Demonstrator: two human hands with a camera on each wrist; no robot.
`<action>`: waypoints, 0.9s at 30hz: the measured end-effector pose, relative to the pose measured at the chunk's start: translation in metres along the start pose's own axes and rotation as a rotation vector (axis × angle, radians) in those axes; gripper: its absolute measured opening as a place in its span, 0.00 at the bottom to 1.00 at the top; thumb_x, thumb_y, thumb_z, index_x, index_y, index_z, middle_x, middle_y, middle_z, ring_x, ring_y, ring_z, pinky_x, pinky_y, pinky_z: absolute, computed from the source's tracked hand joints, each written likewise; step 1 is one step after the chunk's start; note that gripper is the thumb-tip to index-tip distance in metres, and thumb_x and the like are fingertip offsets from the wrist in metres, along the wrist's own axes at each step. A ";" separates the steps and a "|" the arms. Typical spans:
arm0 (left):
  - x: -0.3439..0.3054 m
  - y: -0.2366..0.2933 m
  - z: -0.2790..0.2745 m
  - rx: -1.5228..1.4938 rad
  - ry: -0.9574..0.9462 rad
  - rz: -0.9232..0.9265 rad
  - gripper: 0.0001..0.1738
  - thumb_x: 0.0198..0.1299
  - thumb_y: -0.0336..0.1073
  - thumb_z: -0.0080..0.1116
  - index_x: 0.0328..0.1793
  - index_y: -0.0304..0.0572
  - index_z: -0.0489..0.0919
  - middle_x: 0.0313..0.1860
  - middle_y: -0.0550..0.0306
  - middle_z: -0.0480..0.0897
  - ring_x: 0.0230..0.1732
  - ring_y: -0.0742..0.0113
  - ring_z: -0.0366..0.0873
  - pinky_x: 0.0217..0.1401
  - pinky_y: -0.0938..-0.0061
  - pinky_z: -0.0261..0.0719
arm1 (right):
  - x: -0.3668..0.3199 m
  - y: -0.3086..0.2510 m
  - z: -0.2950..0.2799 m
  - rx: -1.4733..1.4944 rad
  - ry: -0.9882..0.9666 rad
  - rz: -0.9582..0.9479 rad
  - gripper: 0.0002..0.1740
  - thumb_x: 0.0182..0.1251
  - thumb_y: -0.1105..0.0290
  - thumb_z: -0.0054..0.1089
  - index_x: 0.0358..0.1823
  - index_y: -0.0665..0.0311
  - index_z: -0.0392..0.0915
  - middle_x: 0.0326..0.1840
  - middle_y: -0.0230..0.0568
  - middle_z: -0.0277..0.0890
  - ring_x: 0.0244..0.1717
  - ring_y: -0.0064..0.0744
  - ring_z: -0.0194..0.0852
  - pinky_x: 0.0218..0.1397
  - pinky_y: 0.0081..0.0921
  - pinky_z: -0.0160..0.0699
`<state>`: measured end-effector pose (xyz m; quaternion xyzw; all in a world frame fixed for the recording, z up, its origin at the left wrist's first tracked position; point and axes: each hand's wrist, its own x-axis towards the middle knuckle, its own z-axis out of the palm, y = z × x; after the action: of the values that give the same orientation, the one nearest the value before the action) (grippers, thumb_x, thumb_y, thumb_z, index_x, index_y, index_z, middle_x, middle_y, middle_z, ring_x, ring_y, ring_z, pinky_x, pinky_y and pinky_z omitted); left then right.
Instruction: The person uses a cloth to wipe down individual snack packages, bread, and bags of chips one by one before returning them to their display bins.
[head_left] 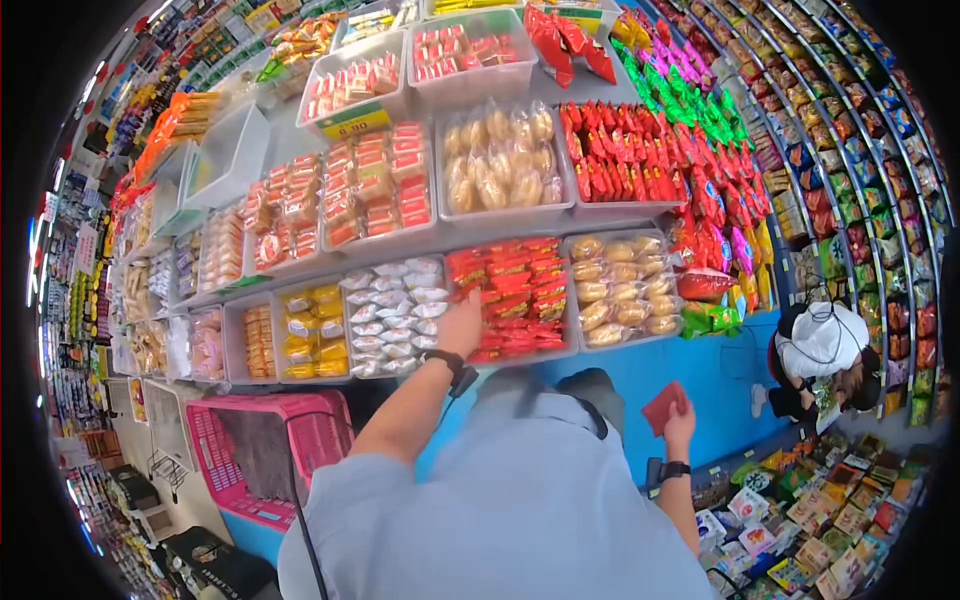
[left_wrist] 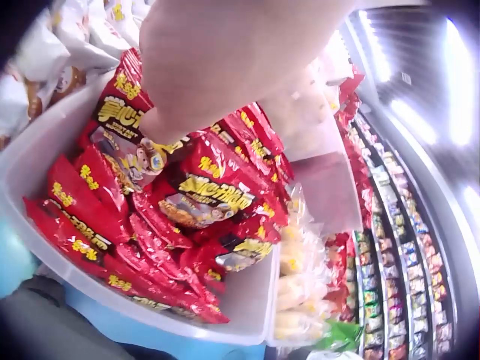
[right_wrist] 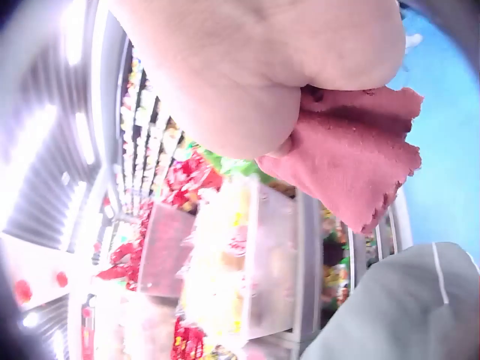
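My left hand [head_left: 462, 325] reaches into the left side of a clear plastic bin of red snack packets [head_left: 510, 300]. In the left wrist view, the thumb side of that hand [left_wrist: 217, 60] lies against an upright red packet [left_wrist: 120, 124] by the bin's wall; the other fingers are hidden, so I cannot tell whether they grip it. Out to the right at waist height, my right hand [head_left: 680, 420] holds a folded red cloth [head_left: 660, 408]. Seen from the right wrist, the cloth [right_wrist: 352, 157] hangs from the hand with its zigzag edge showing.
White packets [head_left: 395, 310] fill the bin to the left, and wrapped bread rolls [head_left: 625, 285] the one to the right. More bins rise in a tier behind. A pink basket [head_left: 215, 450] stands at lower left. Another person [head_left: 825, 340] crouches at the right by the shelves.
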<state>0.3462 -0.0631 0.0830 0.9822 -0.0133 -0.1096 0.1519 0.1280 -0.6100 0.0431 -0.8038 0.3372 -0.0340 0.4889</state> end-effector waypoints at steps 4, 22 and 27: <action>-0.001 0.005 -0.027 -0.023 -0.043 -0.063 0.15 0.65 0.35 0.65 0.55 0.40 0.79 0.42 0.41 0.89 0.47 0.36 0.89 0.48 0.44 0.87 | 0.001 -0.166 0.023 -0.055 -0.109 -0.166 0.14 0.83 0.68 0.63 0.61 0.70 0.82 0.48 0.46 0.89 0.50 0.31 0.85 0.56 0.34 0.83; -0.017 -0.001 -0.011 -0.060 0.091 0.030 0.16 0.62 0.35 0.70 0.54 0.44 0.80 0.50 0.48 0.84 0.52 0.44 0.86 0.51 0.49 0.87 | -0.008 -0.285 0.091 -0.040 -0.285 -0.302 0.17 0.83 0.69 0.64 0.65 0.71 0.83 0.50 0.42 0.89 0.52 0.23 0.82 0.58 0.27 0.81; -0.008 -0.025 -0.005 0.068 -0.072 0.079 0.12 0.64 0.39 0.71 0.48 0.42 0.83 0.46 0.48 0.86 0.51 0.43 0.87 0.51 0.48 0.87 | -0.014 -0.291 0.092 0.004 -0.260 -0.302 0.17 0.84 0.69 0.64 0.65 0.71 0.83 0.49 0.39 0.88 0.51 0.22 0.81 0.56 0.26 0.81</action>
<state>0.3395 -0.0368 0.0818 0.9809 -0.0610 -0.1385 0.1222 0.3008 -0.4458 0.2341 -0.8419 0.1465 -0.0035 0.5193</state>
